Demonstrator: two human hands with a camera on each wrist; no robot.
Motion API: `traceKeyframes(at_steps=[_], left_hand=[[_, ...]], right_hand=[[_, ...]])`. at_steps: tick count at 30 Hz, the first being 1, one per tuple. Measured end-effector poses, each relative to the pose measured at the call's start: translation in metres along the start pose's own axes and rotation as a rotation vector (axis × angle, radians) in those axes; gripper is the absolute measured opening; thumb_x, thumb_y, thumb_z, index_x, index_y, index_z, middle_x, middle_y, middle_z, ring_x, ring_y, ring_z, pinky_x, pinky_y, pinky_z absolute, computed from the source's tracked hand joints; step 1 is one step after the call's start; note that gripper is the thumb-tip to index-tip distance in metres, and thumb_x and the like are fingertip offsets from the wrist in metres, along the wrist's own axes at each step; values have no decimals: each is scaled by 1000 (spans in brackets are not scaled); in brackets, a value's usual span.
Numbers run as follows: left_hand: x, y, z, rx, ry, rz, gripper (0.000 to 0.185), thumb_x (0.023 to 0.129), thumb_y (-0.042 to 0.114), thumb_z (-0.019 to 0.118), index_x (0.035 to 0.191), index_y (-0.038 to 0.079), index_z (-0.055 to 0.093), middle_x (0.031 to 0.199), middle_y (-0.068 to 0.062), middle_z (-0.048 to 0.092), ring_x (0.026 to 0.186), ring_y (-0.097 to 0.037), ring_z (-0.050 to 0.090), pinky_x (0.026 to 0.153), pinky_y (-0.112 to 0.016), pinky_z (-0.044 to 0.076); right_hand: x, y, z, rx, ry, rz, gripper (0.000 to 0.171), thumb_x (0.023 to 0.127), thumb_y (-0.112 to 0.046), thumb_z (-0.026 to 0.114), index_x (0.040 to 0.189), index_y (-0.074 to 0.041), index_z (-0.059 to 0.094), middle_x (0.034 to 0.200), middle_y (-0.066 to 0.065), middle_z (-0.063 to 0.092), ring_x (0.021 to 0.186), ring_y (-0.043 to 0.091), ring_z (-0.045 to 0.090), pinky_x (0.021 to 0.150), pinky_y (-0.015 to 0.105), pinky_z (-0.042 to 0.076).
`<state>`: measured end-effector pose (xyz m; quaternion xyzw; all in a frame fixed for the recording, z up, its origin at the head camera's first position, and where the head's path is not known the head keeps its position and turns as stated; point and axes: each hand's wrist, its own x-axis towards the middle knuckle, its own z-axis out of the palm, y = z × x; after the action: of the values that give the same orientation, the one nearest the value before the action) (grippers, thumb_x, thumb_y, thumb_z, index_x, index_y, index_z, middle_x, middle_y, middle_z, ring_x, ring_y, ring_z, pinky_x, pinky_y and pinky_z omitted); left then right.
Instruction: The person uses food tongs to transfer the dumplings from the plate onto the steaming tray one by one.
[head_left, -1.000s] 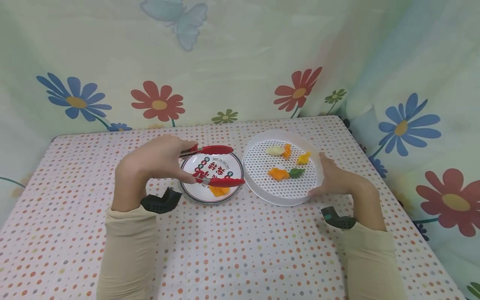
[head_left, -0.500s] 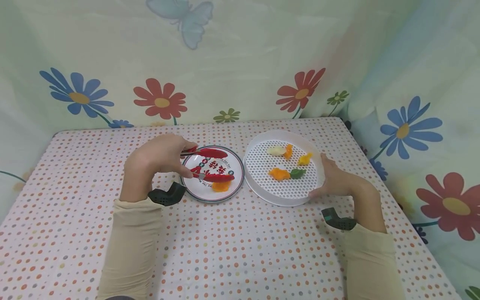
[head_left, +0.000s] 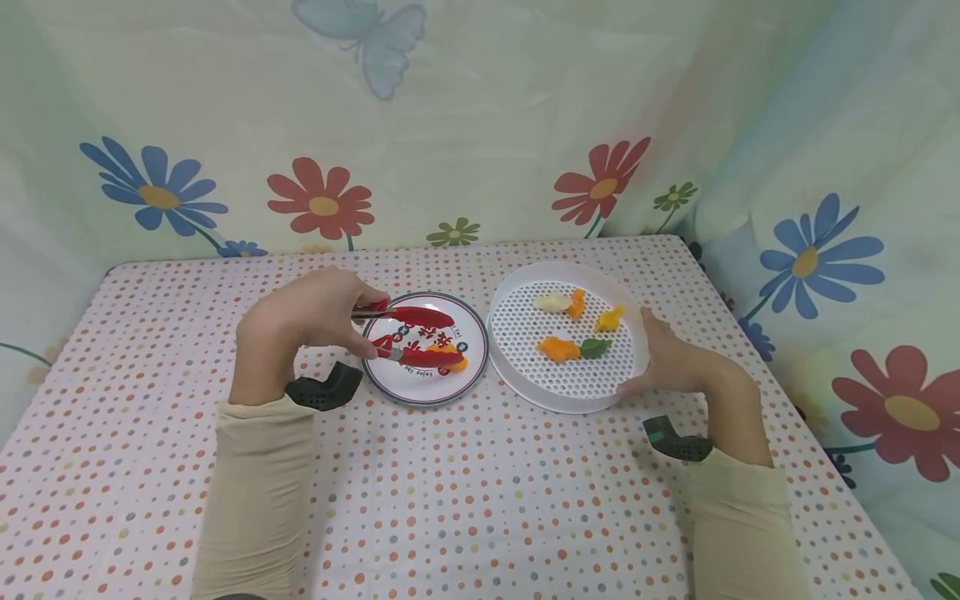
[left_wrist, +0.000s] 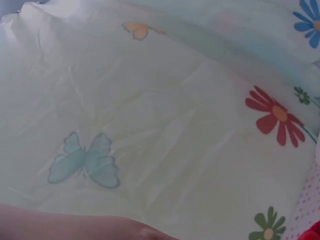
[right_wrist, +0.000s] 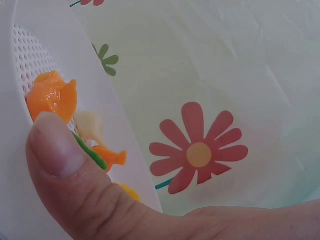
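My left hand [head_left: 318, 312] holds a pair of tongs [head_left: 426, 358] with red tips over the round plate [head_left: 408, 388]. The two tips stand apart. An orange dumpling-shaped piece [head_left: 459, 364] lies on the plate, partly hidden by the nearer tip. Beside the plate stands a white round steamer basket [head_left: 517, 329] with a perforated floor. My right hand [head_left: 671, 354] grips its right side, and the thumb [right_wrist: 60, 150] shows against the wall in the right wrist view. In the basket lie two orange pieces [head_left: 558, 348], a yellow one [head_left: 609, 318], a pale one [head_left: 552, 302] and a green one [head_left: 596, 347].
A dotted cloth [head_left: 480, 500] covers the table. Behind and to the right hangs a curtain [head_left: 480, 125] printed with flowers and butterflies. The left wrist view shows mostly this curtain, with a bit of red at the lower right corner.
The tongs first shifted back towards the left across the plate. The orange piece now shows further up and right, partly between the tips. My right hand and the basket have stayed put.
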<state>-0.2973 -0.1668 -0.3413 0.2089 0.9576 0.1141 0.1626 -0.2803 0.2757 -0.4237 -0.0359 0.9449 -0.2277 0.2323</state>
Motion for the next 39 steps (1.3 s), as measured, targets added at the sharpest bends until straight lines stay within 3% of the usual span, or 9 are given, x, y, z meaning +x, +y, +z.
traceKeyframes(at_steps=[7,13,25,29,32,34,36,39], left_hand=[[9,3,7,28,-26,-55,69,68,30,86,130,14,60,113,-5,70,98,-19,59,81,-40,51],[11,0,8,-7,-34,-46,71,67,31,86,130,13,60,113,-7,69,98,-20,58,78,-38,52],[15,-25,10,-109,-52,-67,75,70,39,83,134,12,56,124,-8,65,103,-20,58,75,-35,52],[17,-31,10,-132,-29,-45,77,70,40,82,136,11,53,119,-7,67,82,-19,57,66,-33,48],[17,-31,8,-140,-15,-39,78,70,40,82,136,11,53,97,-5,72,59,-16,45,60,-31,43],[17,-30,8,-138,-13,-39,77,70,39,82,136,12,53,94,-3,72,57,-15,43,59,-31,43],[17,-28,8,-130,-21,-48,76,70,39,82,136,12,54,98,-5,72,63,-15,49,62,-31,45],[17,-23,8,-127,-40,-71,76,69,38,83,134,11,55,118,-8,67,90,-20,58,69,-33,51]], right_hand=[[0,1,1,13,-1,-8,144,60,-47,86,146,3,-18,150,35,4,137,54,10,104,70,18],[0,-2,0,9,1,-19,143,61,-46,86,146,3,-18,149,36,5,136,54,11,104,71,19],[0,-1,-1,18,-13,-14,145,61,-46,86,146,4,-20,151,36,-1,137,56,5,104,71,17],[-1,-1,-1,4,-12,-11,144,61,-46,86,146,4,-20,151,37,-1,137,56,5,104,71,17],[-1,-1,-1,8,2,-23,141,61,-44,87,147,4,-15,149,35,7,136,54,13,104,70,20],[-1,-2,-1,6,3,-21,141,60,-44,87,147,3,-14,148,35,10,135,53,15,103,70,21],[-1,-2,-1,9,3,-22,141,60,-44,87,147,4,-14,148,35,10,135,53,15,103,71,21],[-2,-2,-1,0,-6,-6,144,60,-45,87,146,4,-18,150,37,4,136,56,10,103,71,20]])
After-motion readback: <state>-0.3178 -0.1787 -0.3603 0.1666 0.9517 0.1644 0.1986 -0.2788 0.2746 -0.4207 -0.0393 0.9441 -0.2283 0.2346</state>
